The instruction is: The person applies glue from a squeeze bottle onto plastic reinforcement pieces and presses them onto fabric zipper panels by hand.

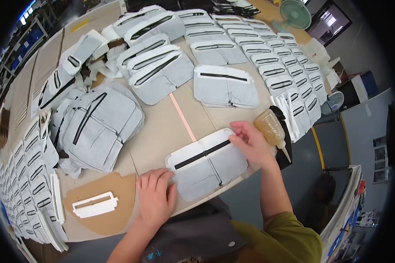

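A grey fabric panel [193, 182] lies at the table's front edge, with a white strip along its top and a black zipper-like band [202, 154] across it. My right hand [252, 144] has its thumb and index finger at the panel's upper right corner, gripping it there. At the panel's left edge rests my left hand [156, 193], palm down with fingers loosely extended and fingertips touching or just beside the edge. A squeeze bottle [270, 127] of amber liquid with a pointed nozzle lies right of my right hand.
Behind, similar panels [226, 90] lie in stacks and overlapping rows. A larger pile of grey panels [103, 127] stands left. Near the front left, a white slotted frame [95, 204] lies on a brown board [96, 223]. A pink strip [182, 116] runs along the table. Green fan [295, 14] at back.
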A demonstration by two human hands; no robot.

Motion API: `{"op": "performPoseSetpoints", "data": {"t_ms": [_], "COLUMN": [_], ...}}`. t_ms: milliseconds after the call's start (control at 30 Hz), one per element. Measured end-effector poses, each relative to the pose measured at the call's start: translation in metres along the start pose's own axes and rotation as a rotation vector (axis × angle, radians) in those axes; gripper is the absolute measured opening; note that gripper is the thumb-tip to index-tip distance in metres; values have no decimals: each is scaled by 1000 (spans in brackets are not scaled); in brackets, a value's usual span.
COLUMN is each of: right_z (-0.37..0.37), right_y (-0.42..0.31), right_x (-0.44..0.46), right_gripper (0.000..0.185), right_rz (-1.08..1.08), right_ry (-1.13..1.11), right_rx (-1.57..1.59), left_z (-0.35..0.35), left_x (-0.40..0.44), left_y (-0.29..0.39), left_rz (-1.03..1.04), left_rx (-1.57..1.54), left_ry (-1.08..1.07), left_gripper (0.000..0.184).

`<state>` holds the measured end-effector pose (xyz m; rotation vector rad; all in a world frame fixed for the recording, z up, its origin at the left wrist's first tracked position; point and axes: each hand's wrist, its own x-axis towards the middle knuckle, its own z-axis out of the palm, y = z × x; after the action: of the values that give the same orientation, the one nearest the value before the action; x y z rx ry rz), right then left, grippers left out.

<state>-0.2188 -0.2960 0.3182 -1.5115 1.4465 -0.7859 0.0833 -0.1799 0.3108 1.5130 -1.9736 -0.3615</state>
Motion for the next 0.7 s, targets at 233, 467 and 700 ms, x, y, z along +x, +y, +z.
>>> {"op": "performPoseSetpoints", "data": {"t_ms": [233,467,700], "right_z": [8,-71,-97], "right_y": [-32,-56,-21], "right_x": [8,128,153], "right_gripper": [50,63,49], "right_rz": [-55,-144,-512], "right_ry": [-170,201,434], "right_rx": [47,-93,-995], "left_z": [-2,-6,-75], "left_x": [-1,-4,30], "left_y": [-2,-4,-44], "left_rz": [-73,-153,-33], "left_rx": [-69,-64,118], "left_ry": [52,58,12], "left_gripper": [48,53,52]}}
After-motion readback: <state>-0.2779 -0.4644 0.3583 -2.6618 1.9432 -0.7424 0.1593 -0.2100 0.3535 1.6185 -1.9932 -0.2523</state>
